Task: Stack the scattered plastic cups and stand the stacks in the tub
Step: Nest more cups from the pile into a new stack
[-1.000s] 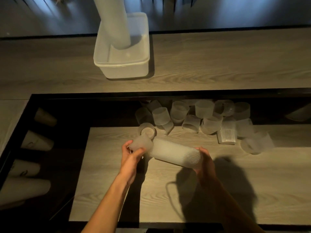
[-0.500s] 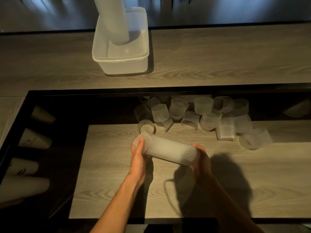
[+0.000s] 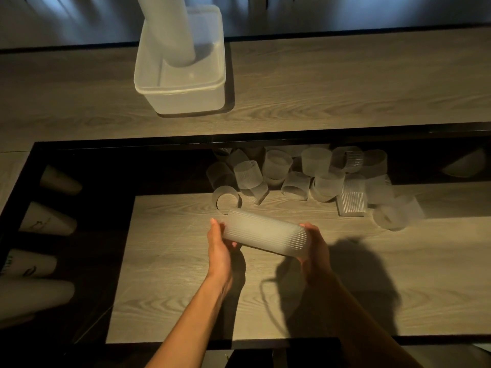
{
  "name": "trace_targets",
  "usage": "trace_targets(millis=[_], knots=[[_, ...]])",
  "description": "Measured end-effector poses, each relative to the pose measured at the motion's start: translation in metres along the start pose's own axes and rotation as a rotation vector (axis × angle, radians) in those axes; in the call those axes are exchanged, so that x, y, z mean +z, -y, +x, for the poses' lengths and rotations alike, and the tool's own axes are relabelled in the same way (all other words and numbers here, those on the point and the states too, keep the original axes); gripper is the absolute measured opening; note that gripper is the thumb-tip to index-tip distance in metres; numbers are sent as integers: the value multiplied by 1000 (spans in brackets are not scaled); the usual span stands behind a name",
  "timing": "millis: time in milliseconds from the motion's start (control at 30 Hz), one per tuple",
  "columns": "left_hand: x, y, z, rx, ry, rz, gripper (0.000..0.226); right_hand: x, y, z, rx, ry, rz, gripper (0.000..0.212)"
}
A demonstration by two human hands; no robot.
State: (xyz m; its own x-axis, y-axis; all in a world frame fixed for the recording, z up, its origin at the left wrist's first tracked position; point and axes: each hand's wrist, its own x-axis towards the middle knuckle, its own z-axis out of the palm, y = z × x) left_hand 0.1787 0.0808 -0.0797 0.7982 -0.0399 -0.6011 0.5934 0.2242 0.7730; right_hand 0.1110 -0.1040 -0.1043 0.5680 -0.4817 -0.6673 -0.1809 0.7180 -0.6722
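A stack of ribbed frosted cups (image 3: 265, 236) lies sideways between my hands above the wooden board. My left hand (image 3: 219, 248) presses on its left end and my right hand (image 3: 313, 251) grips its right end. Several loose frosted cups (image 3: 297, 173) lie scattered in a heap just beyond, at the board's far edge; one (image 3: 227, 199) lies right behind the stack. The translucent tub (image 3: 183, 83) stands on the far counter with a tall cup stack (image 3: 170, 30) upright in its left part.
A dark recess surrounds the wooden board (image 3: 186, 288). Paper cups (image 3: 47, 221) lie on their sides in the shadow at the left. One more cup (image 3: 462, 166) lies at the far right. A cable's shadow crosses the board near my right arm.
My left hand pushed a single cup onto the left end of the stack, which now reads as one piece. Both hands and the stack stayed above the same spot.
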Motion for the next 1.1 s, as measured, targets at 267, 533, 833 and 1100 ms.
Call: trace_targets(millis=[267,533,833,1100], knots=[[-6,-15,3,38,76,370,58,-22,-6,12,21,130,33,70],[-4,-37,65,553,56,1506,63,-32,9,3,-9,-64,-119,20],[-12,-41,41,320,-32,772,15,-20,14,0,-128,-46,-220,26],[-33,-50,6,58,290,341,14,-7,20,-12,-160,-16,-312,33]])
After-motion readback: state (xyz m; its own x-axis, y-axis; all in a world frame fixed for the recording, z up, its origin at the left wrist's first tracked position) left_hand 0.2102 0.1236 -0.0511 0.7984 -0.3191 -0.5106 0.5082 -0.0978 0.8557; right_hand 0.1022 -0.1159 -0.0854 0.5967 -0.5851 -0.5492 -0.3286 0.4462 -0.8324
